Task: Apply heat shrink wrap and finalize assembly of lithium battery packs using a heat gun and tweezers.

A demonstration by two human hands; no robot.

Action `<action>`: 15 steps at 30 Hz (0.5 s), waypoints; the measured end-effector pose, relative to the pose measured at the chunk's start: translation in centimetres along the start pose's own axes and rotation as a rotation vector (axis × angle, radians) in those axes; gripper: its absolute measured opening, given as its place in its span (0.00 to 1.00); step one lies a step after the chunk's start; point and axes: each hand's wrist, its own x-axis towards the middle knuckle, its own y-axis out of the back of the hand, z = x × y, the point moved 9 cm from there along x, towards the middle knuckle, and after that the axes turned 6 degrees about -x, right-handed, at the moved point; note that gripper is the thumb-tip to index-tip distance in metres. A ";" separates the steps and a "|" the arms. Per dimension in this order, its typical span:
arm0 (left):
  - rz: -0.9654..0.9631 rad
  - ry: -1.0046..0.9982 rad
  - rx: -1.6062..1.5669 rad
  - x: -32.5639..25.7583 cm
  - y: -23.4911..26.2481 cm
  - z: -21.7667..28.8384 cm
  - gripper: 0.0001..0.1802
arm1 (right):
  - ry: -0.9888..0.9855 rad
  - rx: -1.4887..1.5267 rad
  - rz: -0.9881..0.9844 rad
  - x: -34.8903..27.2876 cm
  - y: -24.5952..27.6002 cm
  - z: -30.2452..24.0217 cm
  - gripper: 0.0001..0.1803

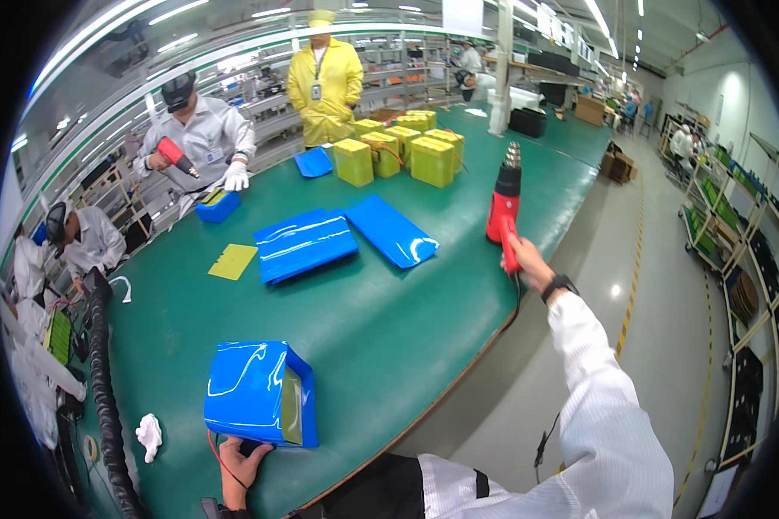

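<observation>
A box-shaped pack wrapped in glossy blue film (pixel 255 391) lies on the green table (pixel 381 329) near its front edge. My left hand (pixel 239 463) rests against the pack's near side, fingers touching its bottom edge and a thin red wire. My right hand (pixel 525 262) is stretched out to the right and grips the handle of a red heat gun (pixel 504 203), held upright at the table's right edge with its metal nozzle pointing up.
Two flat blue film sleeves (pixel 305 243) (pixel 392 229) and a yellow sheet (pixel 232 261) lie mid-table. Several yellow packs (pixel 411 150) stand at the far end. A person across the table holds another red heat gun (pixel 176 156). A black hose (pixel 102 381) runs along the left.
</observation>
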 end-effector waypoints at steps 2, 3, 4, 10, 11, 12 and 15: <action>-0.020 0.022 -0.036 0.9 -0.7 0.0 0.18 | -0.151 0.116 -0.181 -2.4 1.0 0.8 0.24; -0.053 0.055 -0.054 1.4 -1.3 0.6 0.17 | -0.153 0.109 -0.182 -3.3 0.8 0.0 0.24; 0.045 0.082 -0.011 1.0 -0.6 1.7 0.19 | -0.173 0.192 -0.269 -4.4 -0.4 -0.6 0.25; 0.088 0.063 0.039 0.8 -0.5 -0.3 0.23 | -0.171 0.377 -0.176 -4.5 -4.4 -0.9 0.32; 0.131 0.067 0.099 0.5 -0.1 -0.4 0.20 | -0.166 0.381 -0.177 -4.7 -4.6 -0.9 0.32; 0.073 0.129 0.089 0.7 -0.3 -1.8 0.22 | -0.160 0.415 -0.164 -5.0 -4.7 -0.8 0.32; 0.063 0.044 0.103 0.9 -0.7 -0.9 0.22 | -0.153 0.434 -0.121 -6.7 -4.5 -0.1 0.32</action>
